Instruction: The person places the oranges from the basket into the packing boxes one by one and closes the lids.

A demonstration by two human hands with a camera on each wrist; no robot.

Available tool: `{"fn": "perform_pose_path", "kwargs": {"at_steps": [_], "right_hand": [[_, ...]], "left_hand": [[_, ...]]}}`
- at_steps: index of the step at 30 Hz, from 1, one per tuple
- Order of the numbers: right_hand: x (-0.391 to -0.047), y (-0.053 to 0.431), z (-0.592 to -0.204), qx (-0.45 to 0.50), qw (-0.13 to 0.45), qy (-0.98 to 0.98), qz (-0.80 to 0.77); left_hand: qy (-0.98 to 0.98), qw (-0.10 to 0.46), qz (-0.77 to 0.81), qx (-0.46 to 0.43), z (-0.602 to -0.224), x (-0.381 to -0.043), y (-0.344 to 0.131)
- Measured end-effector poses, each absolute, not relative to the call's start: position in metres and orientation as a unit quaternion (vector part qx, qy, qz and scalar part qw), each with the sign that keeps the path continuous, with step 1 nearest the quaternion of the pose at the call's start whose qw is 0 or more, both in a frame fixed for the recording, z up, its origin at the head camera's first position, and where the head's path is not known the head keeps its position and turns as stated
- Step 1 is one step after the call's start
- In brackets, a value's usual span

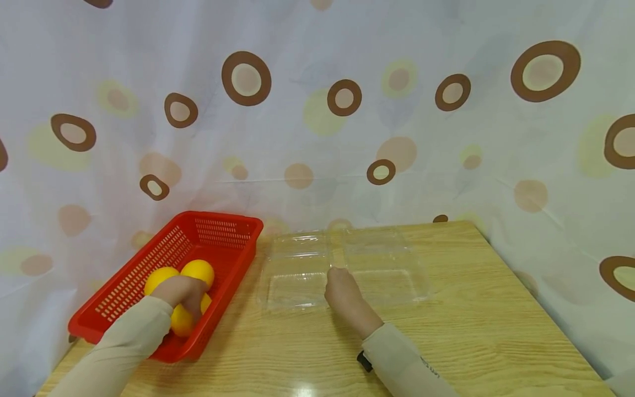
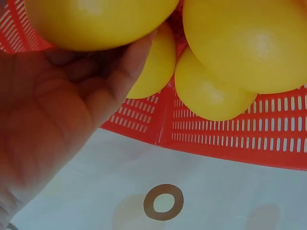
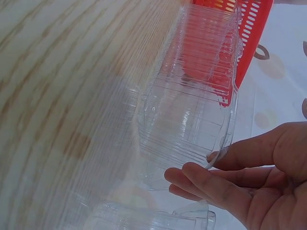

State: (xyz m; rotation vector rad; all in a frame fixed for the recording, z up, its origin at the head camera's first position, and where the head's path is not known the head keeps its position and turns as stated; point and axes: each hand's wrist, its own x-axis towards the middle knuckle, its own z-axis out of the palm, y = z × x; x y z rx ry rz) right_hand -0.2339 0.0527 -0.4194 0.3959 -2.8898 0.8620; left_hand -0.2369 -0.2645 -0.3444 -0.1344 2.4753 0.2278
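Note:
My left hand (image 1: 184, 292) reaches down into a red plastic basket (image 1: 225, 298). Its fingers curl under an orange (image 2: 100, 24), a smooth yellow-orange round fruit, and grip it. Several more oranges (image 2: 216, 93) lie close around that hand. To the right, a clear plastic container (image 1: 297, 282) spreads in two shallow halves on the table. At its middle, my right hand (image 1: 345, 298) pinches the thin rim between thumb and fingertips, as the right wrist view shows. The fingertips of the left hand are partly hidden behind the fruit.
The wooden table (image 1: 486, 309) carries both basket and container, which stand side by side near its back edge. Behind them hangs a pale curtain (image 1: 297, 138) with brown rings and coloured dots. A dark band (image 1: 364, 361) sits at the right wrist.

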Motion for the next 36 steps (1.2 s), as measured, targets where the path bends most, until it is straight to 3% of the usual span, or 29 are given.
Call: {"fn": "perform_pose_path", "kwargs": {"at_steps": [11,16,27,36], "right_hand": [[-0.231,0.051,-0.418,0.144,0.054,-0.950,0.274],[-0.230,0.052,-0.419,0.151,0.055,-0.948,0.274],[-0.232,0.054,-0.424,0.157,0.066,-0.942,0.291],[-0.234,0.057,-0.427,0.166,0.080,-0.941,0.285]], "left_hand": [[0.971,0.223,0.047,0.068,-0.334,-0.233,-0.272],[0.986,0.112,0.029,0.123,-0.331,-0.226,-0.271],[0.984,-0.106,0.028,0.143,-0.317,-0.205,-0.255],[0.952,-0.237,0.060,0.183,-0.307,-0.187,-0.219]]}}
